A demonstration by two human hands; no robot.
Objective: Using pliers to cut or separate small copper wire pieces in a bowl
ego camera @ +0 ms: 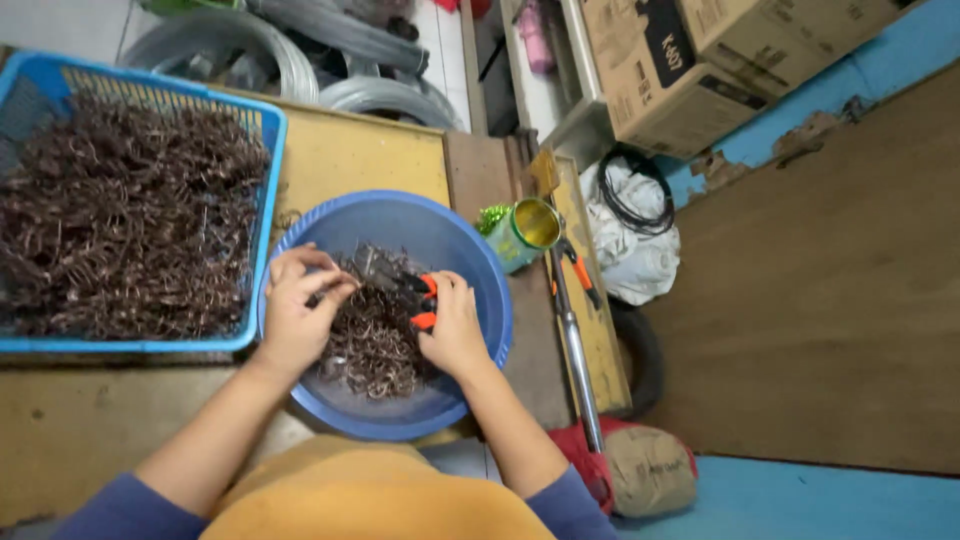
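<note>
A round blue basin rests in front of me, holding a heap of small bent brown wire pieces. My right hand grips pliers with orange handles, jaws pointing left over the heap. My left hand is closed on a small wire piece right at the plier jaws, above the basin's left side.
A blue plastic crate full of tangled brown wire pieces stands at left on the yellow bench. A green tin can and a second orange-handled tool lie to the right. Wire coils, cardboard boxes and a sack surround.
</note>
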